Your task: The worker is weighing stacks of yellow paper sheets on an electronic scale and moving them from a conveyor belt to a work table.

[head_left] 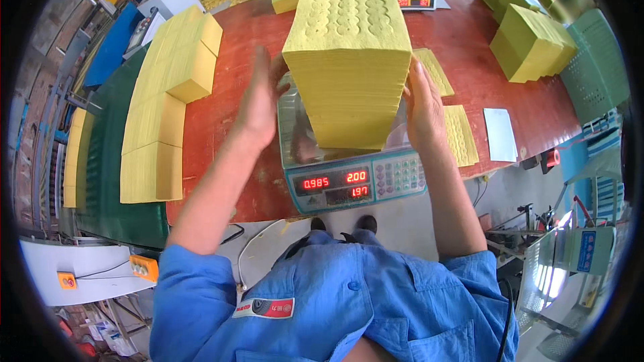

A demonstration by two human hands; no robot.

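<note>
I see the stack [347, 94] standing upright on the scale [370, 184], a tall yellow block of many thin sheets, layered edges nearly flush. From my remote view, its top sheet [346, 15] lies flat, pressed with rows of rounded, scalloped shapes.

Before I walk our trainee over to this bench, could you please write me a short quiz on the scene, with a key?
1. What colour is the table with the scale on it?
a) green
b) red
c) white

2. True or false: the white sheet lies to the right of the scale.

3. Fill in the blank: the tall yellow stack stands between the left hand and the ____.

Key:
1. b
2. True
3. right hand
</note>
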